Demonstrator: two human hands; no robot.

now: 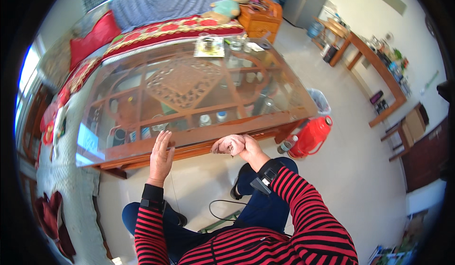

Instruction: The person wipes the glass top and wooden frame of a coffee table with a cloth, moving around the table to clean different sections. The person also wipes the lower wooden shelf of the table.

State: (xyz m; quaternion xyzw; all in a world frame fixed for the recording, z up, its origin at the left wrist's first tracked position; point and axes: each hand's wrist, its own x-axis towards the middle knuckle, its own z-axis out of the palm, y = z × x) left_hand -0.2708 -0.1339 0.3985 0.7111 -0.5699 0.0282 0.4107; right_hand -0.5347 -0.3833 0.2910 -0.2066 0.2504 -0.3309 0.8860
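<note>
My right hand (251,150) grips a crumpled pink cloth (229,145) just off the near edge of a glass-topped wooden coffee table (249,121). To the left, my left hand (161,157) is raised at the same edge, its fingers straight and nothing in it. Through the glass, on a lower level, show a carved wooden panel (185,82), a white-lidded jar (205,120) and a blue-capped container (221,116). On the table's far side lies a patterned tray or mat (209,47) with glassware, and beside it stands a glass (235,45).
On the floor at the table's right corner stand a red thermos flask (310,137), a bottle with dark contents (287,144) and a lined waste bin (319,101). A sofa (167,32) runs behind the table and along its left. A cable (213,208) loops between my legs.
</note>
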